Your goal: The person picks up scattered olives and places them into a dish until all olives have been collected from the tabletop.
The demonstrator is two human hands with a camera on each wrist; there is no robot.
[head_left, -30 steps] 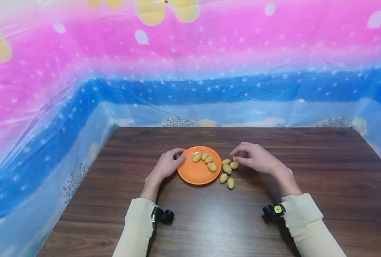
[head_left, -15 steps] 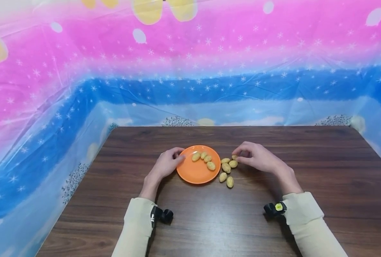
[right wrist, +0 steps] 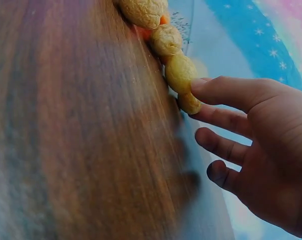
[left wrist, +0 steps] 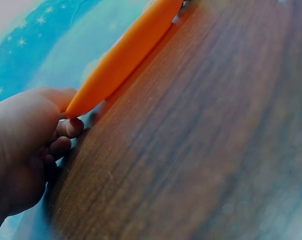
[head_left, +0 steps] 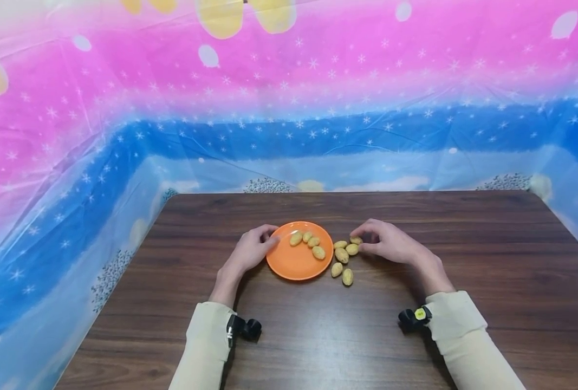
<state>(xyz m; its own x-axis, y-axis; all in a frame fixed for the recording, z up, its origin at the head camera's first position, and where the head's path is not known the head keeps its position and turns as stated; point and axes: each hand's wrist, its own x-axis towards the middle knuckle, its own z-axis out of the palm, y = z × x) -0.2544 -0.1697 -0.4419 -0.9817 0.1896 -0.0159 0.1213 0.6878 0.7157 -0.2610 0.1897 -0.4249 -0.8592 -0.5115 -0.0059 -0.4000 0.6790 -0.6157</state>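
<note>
An orange plate [head_left: 296, 265] lies on the table, bearing several small, wrinkled, yellow-tan oval pieces [head_left: 318, 253]. My left hand [head_left: 251, 249] pinches the plate's left rim; the left wrist view has the thumb above the rim [left wrist: 91, 97] and fingertips beneath it. Just right of the plate, several more such pieces [head_left: 342, 255] lie loosely grouped. At the group's far right, my right hand [head_left: 388, 241] holds one yellow oval piece [head_left: 355, 239] between thumb and index finger. In the right wrist view that piece [right wrist: 190, 103] is partly covered, and the other fingers stay loosely bent.
The dark wood-grain table [head_left: 298, 336] runs back to a pink and blue patterned cloth [head_left: 289, 130] hung behind and at the sides. A small black camera [head_left: 244, 328] sits on the left wrist, another black camera [head_left: 414, 319] on the right.
The right hand's index finger and thumb have come down around a yellow piece that was hidden behind the fingers a second ago. The left hand and plate keep their place.
</note>
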